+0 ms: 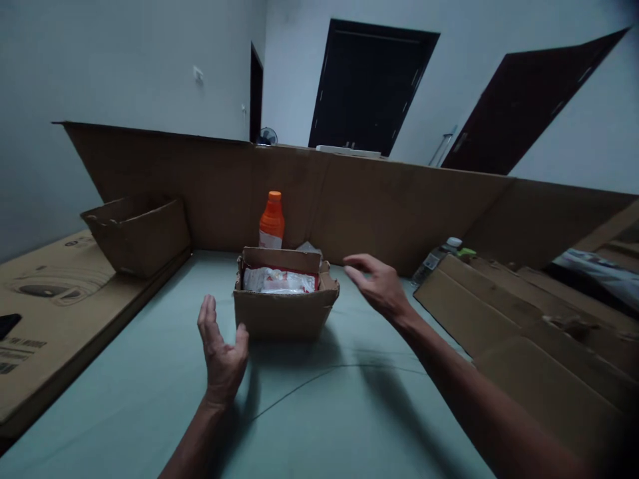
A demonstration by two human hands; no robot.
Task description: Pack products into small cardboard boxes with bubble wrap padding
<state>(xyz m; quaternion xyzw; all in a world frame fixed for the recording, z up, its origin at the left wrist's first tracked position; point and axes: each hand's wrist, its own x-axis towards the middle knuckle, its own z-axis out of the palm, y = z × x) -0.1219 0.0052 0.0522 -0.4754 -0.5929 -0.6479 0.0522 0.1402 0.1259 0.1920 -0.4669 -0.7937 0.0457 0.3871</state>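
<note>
Small box: the open cardboard box point(284, 316) sits upright on the pale green desk point(299, 432), near the middle, between your two hands.
Box contents: a white, crinkled plastic packet point(279, 282) with red marks lies inside, just below the rim; something red shows along the inner edge.
Your left hand point(224, 356): at the box's near left corner, palm turned inward, thumb spread wide from the raised fingers, holding nothing. The thumb tip overlaps the box in view; you cannot tell whether it touches.
Your right hand point(377, 286): raised beside the box's right end, apart from it, fingers bent, a narrow gap between thumb and fingers, nothing held.
Orange bottle point(272, 223): upright behind the box, orange cap, pale label, its lower part hidden from you.
Back panel point(379, 206): a long cardboard sheet standing across the far side of the desk.
Left side: a flat printed carton point(60, 286), with an empty-looking open bin point(150, 233) of cardboard resting on its far end, slightly tilted.
Right side: a clear bottle point(435, 261) with a white cap leans beside a larger cardboard box point(524, 319).
Desk surface: a thin dark line point(299, 387) curves across it, in front of the small box.
</note>
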